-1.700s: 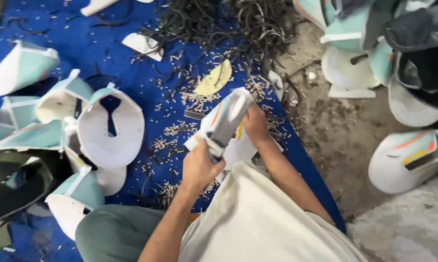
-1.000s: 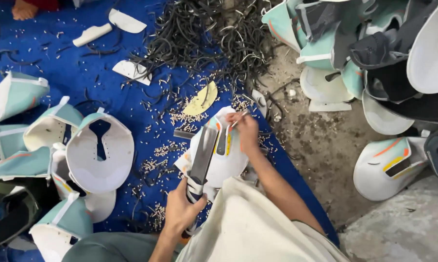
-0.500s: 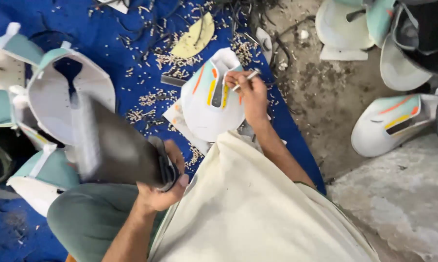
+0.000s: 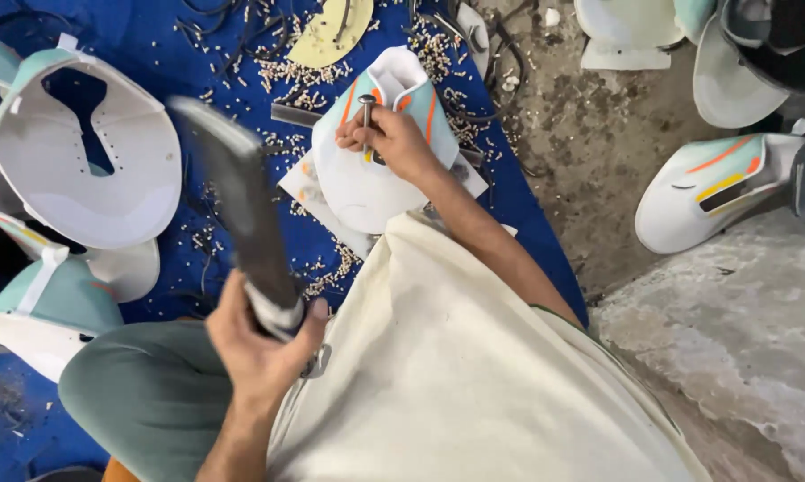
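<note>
My left hand (image 4: pixel 258 348) grips the taped end of a long dark flat metal bar (image 4: pixel 233 196), raised and blurred above the blue sheet. My right hand (image 4: pixel 386 138) pinches a metal punch (image 4: pixel 367 112) upright against a white and teal shoe upper piece (image 4: pixel 367 187) with orange and yellow stripes. That piece lies on a pale board on the blue sheet (image 4: pixel 153 36), just ahead of my lap.
Stacked white and teal upper pieces (image 4: pixel 86 165) lie at the left, more of them (image 4: pixel 715 187) on the bare ground at the right. Small punched scraps (image 4: pixel 304 76) and dark strips litter the sheet. A yellow sole-shaped piece (image 4: pixel 331 36) lies at the top.
My left hand has swung the dark bar up from beside the upper piece to a raised position. The right hand now holds the punch upright on the piece.
</note>
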